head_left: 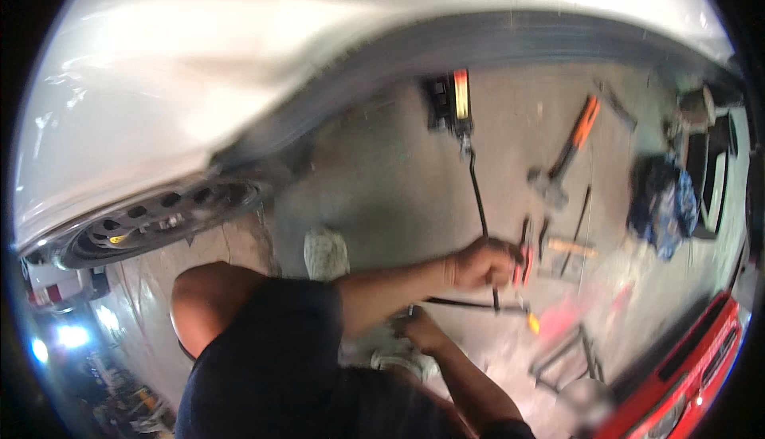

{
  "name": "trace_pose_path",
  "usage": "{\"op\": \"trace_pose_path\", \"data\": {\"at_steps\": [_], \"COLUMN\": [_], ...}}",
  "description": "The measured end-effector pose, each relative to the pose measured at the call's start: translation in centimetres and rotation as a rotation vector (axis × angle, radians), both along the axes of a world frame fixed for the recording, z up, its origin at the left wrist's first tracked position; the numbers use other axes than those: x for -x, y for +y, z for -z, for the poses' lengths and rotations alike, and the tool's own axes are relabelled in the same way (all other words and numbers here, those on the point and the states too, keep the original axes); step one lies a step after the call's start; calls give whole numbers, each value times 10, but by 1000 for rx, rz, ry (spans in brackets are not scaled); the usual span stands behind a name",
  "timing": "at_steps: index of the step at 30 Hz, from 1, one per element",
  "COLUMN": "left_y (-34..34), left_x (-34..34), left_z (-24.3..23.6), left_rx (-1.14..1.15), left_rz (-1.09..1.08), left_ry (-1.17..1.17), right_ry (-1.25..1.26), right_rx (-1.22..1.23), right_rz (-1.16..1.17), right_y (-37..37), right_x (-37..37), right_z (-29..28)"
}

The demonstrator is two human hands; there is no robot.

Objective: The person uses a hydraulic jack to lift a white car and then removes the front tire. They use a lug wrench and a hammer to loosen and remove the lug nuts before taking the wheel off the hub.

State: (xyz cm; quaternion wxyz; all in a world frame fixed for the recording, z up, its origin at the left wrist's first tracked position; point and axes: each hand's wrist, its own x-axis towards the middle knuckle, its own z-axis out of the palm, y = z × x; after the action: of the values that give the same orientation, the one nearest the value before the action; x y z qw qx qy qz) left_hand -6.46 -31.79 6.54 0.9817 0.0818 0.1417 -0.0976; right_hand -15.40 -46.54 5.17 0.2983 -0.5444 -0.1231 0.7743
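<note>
Dark shirt (pixel 271 359) and bare knee (pixel 211 299) fill the lower frame; person is crouched beside a white car (pixel 183 64) with a black steel wheel (pixel 151 220) showing under the arch.

Left hand (pixel 478 264) is clenched round a thin black rod (pixel 478 200). Rod runs up across the concrete floor (pixel 382 184) to a jack (pixel 450 104) sitting just under the car's sill. Right hand (pixel 422 331) is lower, near a second black bar (pixel 470 305) lying crosswise; blurred, so I can't tell if it's gripping or just resting there.

Risks, my read:
- Rod is long and thin. A one-handed grip could slip or pop off the jack end.
- Loose tools lie right next to the hands, easy to snag or kick.
- Jack is well apart from the body, fine, but the knee sits close to the wheel.

Count:
- 1 jack
- 2 black bars
- 1 hammer (pixel 562 156), orange handle
- 1 white shoe (pixel 325 252) in clear view
- 1 blue rag pile (pixel 661 200)
- 1 red car (pixel 693 367), lower right
- a few small tools by the left hand, too blurred to count
</note>
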Motion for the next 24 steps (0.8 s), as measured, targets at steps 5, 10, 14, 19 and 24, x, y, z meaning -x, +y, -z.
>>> {"op": "trace_pose_path", "data": {"at_steps": [5, 10, 14, 19, 24], "left_y": [7, -2, 7, 8, 11], "left_x": [26, 14, -19, 6, 13], "left_z": [59, -7, -3, 83, 17], "left_rx": [-84, 259, 137, -127, 197], "left_rz": [-4, -111, -57, 28, -63], "left_ry": [134, -20, 50, 169, 85], "right_ry": [32, -929, -528, 169, -353], "right_rx": [6, -75, -126, -185, 150], "right_rz": [-217, -109, -76, -347, -287], "right_y": [-32, -99, -28, 17, -55], "right_x": [-168, -327, -87, -124, -353], "right_z": [-147, -47, 83, -107, -136]}}
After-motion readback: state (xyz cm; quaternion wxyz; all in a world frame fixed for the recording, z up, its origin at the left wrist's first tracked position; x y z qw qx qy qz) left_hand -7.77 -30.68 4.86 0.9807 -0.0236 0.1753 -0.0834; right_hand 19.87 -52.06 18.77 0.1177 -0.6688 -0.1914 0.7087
